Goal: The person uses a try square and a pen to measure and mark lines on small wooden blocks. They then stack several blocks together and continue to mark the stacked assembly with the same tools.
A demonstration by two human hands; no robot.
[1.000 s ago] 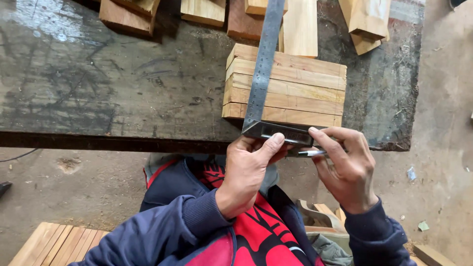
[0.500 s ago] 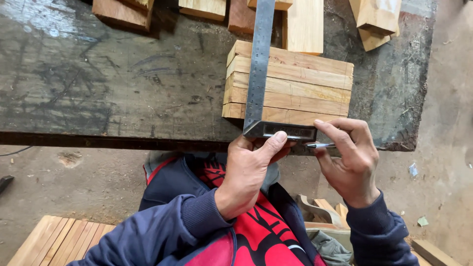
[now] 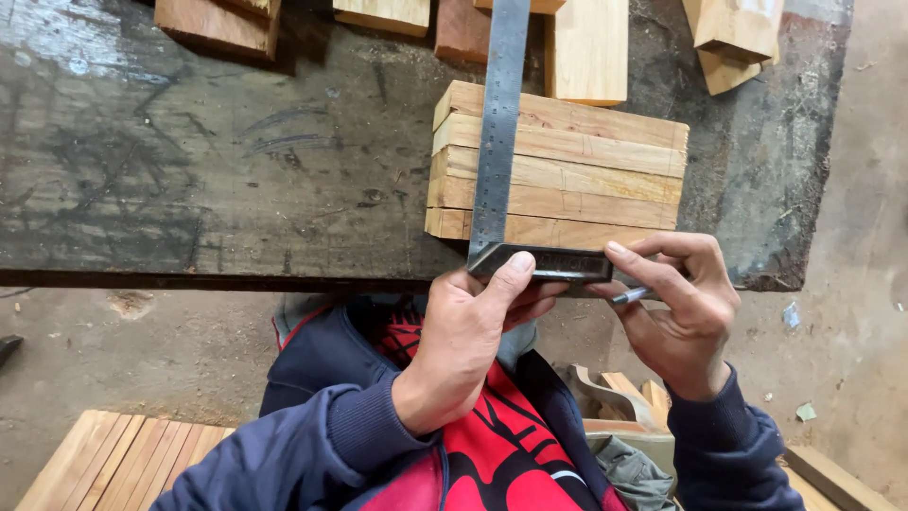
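Note:
A metal try square point(image 3: 496, 142) lies with its long blade across a row of several pale wooden strips point(image 3: 577, 175) packed side by side on a dark workbench point(image 3: 189, 170). The square's thick stock sits against the near edge of the strips. My left hand point(image 3: 468, 331) grips that stock, thumb on top. My right hand point(image 3: 681, 308) holds a silver pen point(image 3: 629, 295) just right of the stock, its tip pointing left, below the strips' near edge.
More wood blocks point(image 3: 586, 47) lie at the bench's far edge, with others at top left and top right. Slatted boards point(image 3: 113, 459) rest on the dirt floor at lower left. Wood offcuts point(image 3: 615, 393) sit by my right knee.
The view has shifted slightly. My right hand with the pen has dropped a little, away from the stock's right end. My left hand stays on the square.

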